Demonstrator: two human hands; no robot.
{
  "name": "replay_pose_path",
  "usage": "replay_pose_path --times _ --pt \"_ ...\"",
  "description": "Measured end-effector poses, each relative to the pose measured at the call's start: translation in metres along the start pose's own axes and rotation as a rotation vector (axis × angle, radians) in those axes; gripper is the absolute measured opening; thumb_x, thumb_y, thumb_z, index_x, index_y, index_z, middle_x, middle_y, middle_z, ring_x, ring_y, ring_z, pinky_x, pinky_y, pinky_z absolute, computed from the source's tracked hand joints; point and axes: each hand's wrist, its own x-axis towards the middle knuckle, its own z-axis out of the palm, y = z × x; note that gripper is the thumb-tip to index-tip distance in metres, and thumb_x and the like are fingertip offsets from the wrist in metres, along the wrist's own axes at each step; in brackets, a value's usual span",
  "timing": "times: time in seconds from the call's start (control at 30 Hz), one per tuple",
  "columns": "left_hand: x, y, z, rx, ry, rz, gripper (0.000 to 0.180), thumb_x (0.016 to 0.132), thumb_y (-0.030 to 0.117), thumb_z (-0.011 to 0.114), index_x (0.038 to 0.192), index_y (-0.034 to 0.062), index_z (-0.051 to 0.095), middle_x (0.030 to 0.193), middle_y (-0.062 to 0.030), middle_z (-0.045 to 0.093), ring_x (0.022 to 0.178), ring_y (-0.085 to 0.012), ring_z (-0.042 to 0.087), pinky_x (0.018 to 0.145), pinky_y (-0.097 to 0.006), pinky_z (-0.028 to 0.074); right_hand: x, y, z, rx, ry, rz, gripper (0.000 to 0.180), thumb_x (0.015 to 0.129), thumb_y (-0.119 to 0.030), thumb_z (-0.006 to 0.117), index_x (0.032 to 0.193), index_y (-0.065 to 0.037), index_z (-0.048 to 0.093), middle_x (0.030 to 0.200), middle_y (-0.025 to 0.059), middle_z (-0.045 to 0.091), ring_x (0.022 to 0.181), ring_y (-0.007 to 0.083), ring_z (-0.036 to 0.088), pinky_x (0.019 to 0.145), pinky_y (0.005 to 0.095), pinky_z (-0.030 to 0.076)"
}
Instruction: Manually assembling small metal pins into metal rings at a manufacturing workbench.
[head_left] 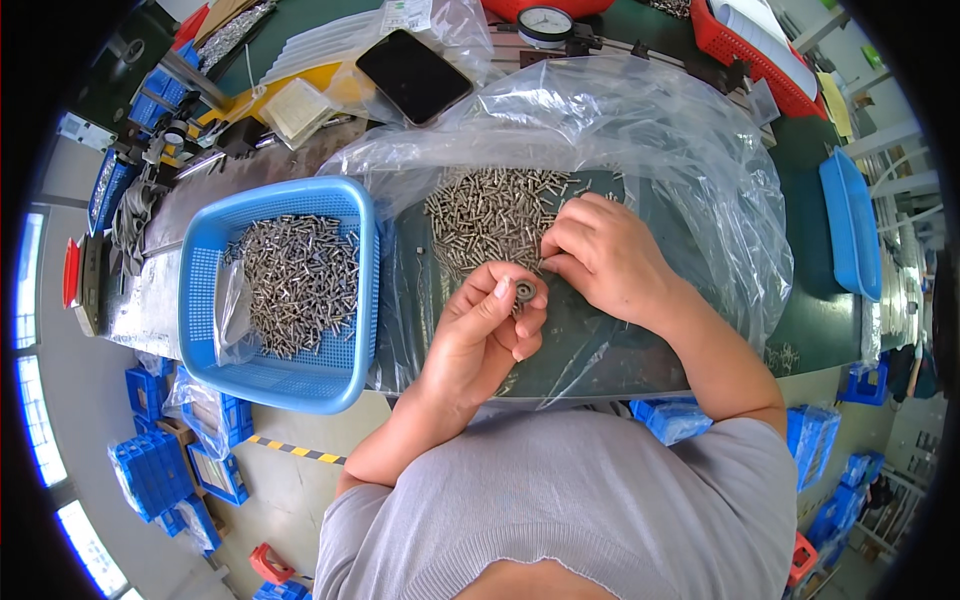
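Note:
My left hand point(478, 335) is closed around a small round metal part with a hole in its middle point(525, 290), held face up between thumb and fingers. Just to the right, my right hand point(605, 255) pinches thumb and forefinger together at the near right edge of a heap of small metal pins point(490, 215). What sits between those fingertips is too small to make out. The heap lies on a clear plastic sheet point(690, 170) spread over the green tabletop. Left of it, a blue plastic basket point(370, 290) holds many similar pins point(300, 285) and a clear plastic bag point(235, 315).
Beyond the sheet lie a black phone point(413, 77) and a round dial gauge point(545, 25) near a metal rail. A red basket point(740, 50) stands far right, with a blue tray point(850, 225) nearer. Blue crates point(150, 470) are stacked on the floor at left.

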Motion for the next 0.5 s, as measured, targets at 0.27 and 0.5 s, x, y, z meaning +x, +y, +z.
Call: replay_pose_path --times 0.27,0.5 --pt "-0.001 0.000 0.000 0.003 0.003 -0.003 0.017 0.093 0.022 0.056 0.103 0.0071 0.056 0.092 -0.0067 0.057 0.067 -0.0093 0.045 0.055 -0.023 0.036 -0.001 -0.012 -0.017 0.791 -0.077 0.363 0.005 0.083 -0.003 0.063 0.085 -0.004 0.059 0.076 -0.0005 0.055 0.069 0.0108 0.054 0.066 0.0251 0.044" --pt "-0.001 -0.001 -0.003 -0.005 -0.009 -0.014 0.018 0.093 0.024 0.057 0.103 0.0093 0.056 0.088 -0.0065 0.057 0.063 -0.0090 0.042 0.052 -0.022 0.035 -0.004 -0.015 -0.005 1.120 -0.133 0.288 0.006 0.083 -0.001 0.065 0.085 -0.002 0.060 0.094 0.0032 0.054 0.087 0.0098 0.052 0.076 0.0237 0.042"
